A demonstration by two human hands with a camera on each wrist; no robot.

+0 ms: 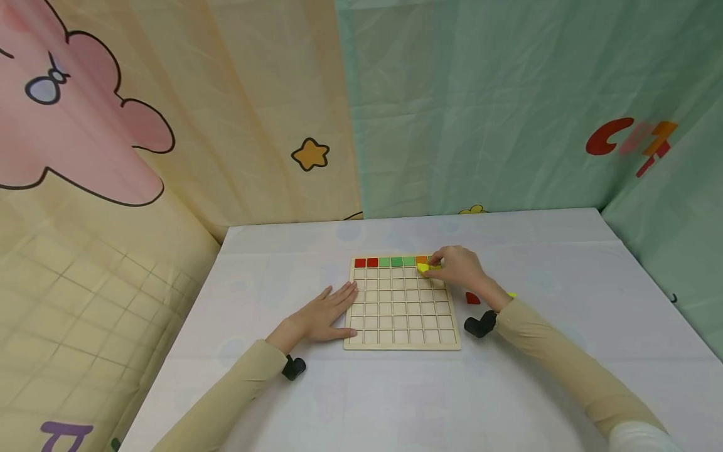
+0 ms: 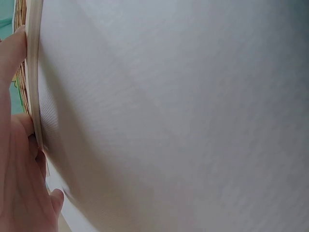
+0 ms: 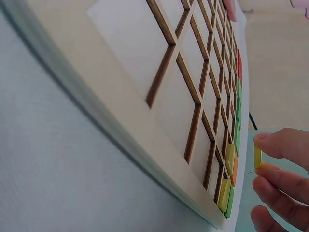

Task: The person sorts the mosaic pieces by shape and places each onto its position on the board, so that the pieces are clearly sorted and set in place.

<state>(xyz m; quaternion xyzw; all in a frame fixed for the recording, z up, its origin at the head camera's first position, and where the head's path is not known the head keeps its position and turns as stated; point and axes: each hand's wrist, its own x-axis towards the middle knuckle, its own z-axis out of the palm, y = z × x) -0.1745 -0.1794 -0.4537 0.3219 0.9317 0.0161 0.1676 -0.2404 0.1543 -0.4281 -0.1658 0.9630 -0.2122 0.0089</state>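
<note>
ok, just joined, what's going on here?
A person is filling a grid board with coloured tiles. The right hand pinches a yellow tile by the board's far right corner, while the left hand rests at its left edge. The far row holds red tiles, green tiles and an orange tile; two more yellow tiles sit beside that row's right end. A red piece lies loose on the table.

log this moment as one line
left hand: touches board at left edge | right hand: pinches yellow tile | red piece: right of board
</note>
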